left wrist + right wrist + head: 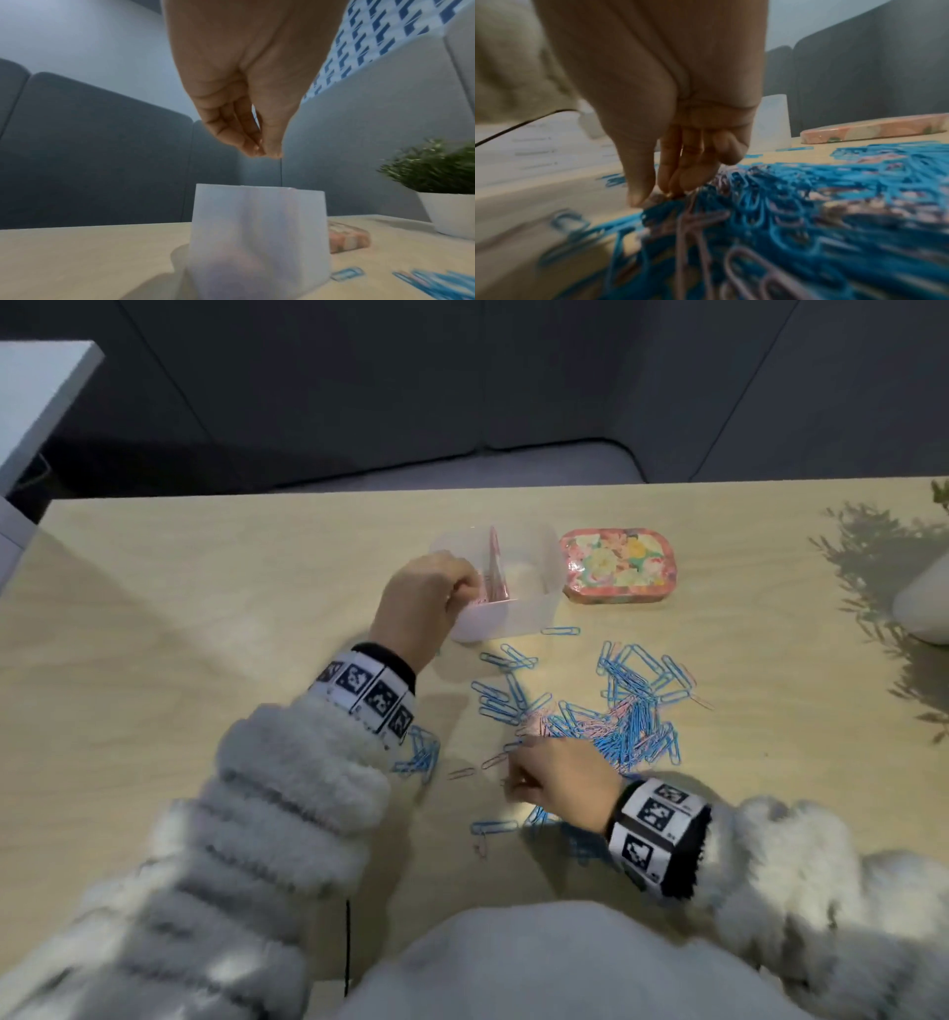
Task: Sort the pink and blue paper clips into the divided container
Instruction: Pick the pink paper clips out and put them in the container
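Observation:
A translucent divided container stands at the table's far middle, with pink clips in its left compartment. My left hand hovers over that compartment. In the left wrist view its fingertips meet the thumb just above the container, and no clip shows between them. A mixed pile of blue and pink paper clips lies nearer to me. At the pile's left edge my right hand reaches down, and its thumb and fingers pinch what looks like a pink clip amid the blurred pile.
A floral tin lies right of the container. A white plant pot stands at the right edge. Loose pink clips and a clump of blue clips lie by my left sleeve. The wooden table reaches left.

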Motion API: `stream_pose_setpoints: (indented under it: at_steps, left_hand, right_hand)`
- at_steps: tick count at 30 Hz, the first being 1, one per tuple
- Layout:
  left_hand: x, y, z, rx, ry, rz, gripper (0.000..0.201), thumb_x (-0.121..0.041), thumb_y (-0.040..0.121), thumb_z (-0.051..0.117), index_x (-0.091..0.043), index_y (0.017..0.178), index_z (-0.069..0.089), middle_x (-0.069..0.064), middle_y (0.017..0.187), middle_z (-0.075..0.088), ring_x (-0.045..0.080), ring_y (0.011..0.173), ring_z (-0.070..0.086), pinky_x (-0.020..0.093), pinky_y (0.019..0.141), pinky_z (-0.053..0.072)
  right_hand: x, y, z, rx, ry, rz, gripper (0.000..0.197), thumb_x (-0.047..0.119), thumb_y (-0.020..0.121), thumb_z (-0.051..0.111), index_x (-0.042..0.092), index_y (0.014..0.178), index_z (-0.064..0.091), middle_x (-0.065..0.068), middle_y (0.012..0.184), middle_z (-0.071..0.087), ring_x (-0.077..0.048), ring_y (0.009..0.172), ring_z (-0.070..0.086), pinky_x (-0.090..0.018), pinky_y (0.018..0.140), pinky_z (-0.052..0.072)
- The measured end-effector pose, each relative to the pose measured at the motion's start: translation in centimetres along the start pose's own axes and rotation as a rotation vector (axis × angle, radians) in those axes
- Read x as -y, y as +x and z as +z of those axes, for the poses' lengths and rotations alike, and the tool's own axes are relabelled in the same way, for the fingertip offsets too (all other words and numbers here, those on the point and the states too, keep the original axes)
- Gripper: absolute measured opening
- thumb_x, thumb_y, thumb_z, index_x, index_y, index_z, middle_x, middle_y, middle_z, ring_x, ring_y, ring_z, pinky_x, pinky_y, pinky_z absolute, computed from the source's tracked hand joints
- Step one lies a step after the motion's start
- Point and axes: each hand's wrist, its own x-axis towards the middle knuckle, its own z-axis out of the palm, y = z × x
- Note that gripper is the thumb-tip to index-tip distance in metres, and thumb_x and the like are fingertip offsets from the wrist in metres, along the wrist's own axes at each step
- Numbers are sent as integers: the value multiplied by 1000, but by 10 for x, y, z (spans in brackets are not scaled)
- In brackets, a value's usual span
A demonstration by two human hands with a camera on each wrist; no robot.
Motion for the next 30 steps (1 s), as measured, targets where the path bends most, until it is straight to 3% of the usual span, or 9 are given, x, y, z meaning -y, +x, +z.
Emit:
stream_pose_setpoints:
  at_steps: [2, 4, 6, 10, 14, 18, 21, 26, 30]
  left_hand:
    - [2, 19, 4, -5, -15, -51, 21, -19, 81, 51, -9, 85, 69, 14, 86, 67, 30, 83, 60, 38, 76, 46]
    - [5, 29, 12, 85, 68, -77, 35, -25, 85, 40, -6, 89, 68, 16, 92, 69, 32, 89, 58, 40, 80, 42]
    - [8, 28, 20, 103, 147, -25, 48, -31, 84, 28, -4, 87, 67, 16, 94, 70, 34, 88, 59, 40, 82, 38]
    - [6, -8, 25, -26, 174, 88, 28, -23, 88, 40, -13, 90, 66, 9, 91, 66, 31, 81, 57, 39, 71, 42]
    - [2, -80, 35, 145, 299, 92, 17, -29, 80, 44, -24, 82, 60, -1, 79, 61, 27, 77, 58, 34, 69, 28]
    - [7, -138, 46, 326, 349, 31, 25, -50, 72, 45, -28, 75, 58, -8, 73, 59, 19, 72, 58, 31, 66, 22]
    - [7, -153, 51, 353, 348, 19, 24, -50, 70, 46, -28, 70, 55, -8, 73, 58, 19, 73, 57, 30, 66, 23]
    - [5, -150, 58, 396, 330, 39, 23, -43, 69, 42, -24, 67, 54, -5, 70, 58, 19, 71, 56, 29, 65, 24]
    - [2, -145, 56, 511, 201, -1, 25, -35, 76, 44, -15, 79, 58, 5, 78, 62, 28, 80, 58, 39, 74, 43]
  right_hand:
    - [2, 0, 7, -19, 14, -15, 15, 28, 85, 54, 18, 94, 60, -2, 106, 61, -28, 100, 60, -36, 73, 43]
    - [3, 1, 12, -25, 60, -12, 13, 20, 84, 52, 18, 94, 60, -3, 108, 59, -28, 101, 59, -37, 73, 43]
    - [5, 2, 16, -46, 68, -9, 16, 13, 84, 50, 16, 96, 59, -6, 111, 55, -29, 103, 56, -40, 72, 45]
    - [6, 4, 18, -30, 46, -20, 18, 6, 85, 47, 9, 101, 56, -10, 113, 55, -29, 105, 53, -37, 75, 41]
    - [1, 6, 16, 7, 236, -1, 25, -1, 75, 46, 9, 96, 57, -11, 105, 61, -29, 100, 57, -35, 80, 42]
    - [7, 11, 12, -52, 147, -60, 17, 13, 86, 47, 11, 97, 59, -10, 107, 56, -28, 103, 53, -42, 83, 45]
    - [8, 17, 11, -145, 172, -55, 16, 15, 86, 49, 11, 97, 61, -11, 105, 58, -28, 103, 53, -41, 82, 45]
    - [8, 21, 10, -66, 96, -7, 16, 15, 88, 48, 11, 100, 58, -10, 108, 60, -27, 107, 52, -38, 86, 40]
    - [6, 23, 7, -7, 111, -8, 13, 10, 87, 51, 5, 96, 58, -13, 110, 55, -28, 106, 50, -34, 86, 37]
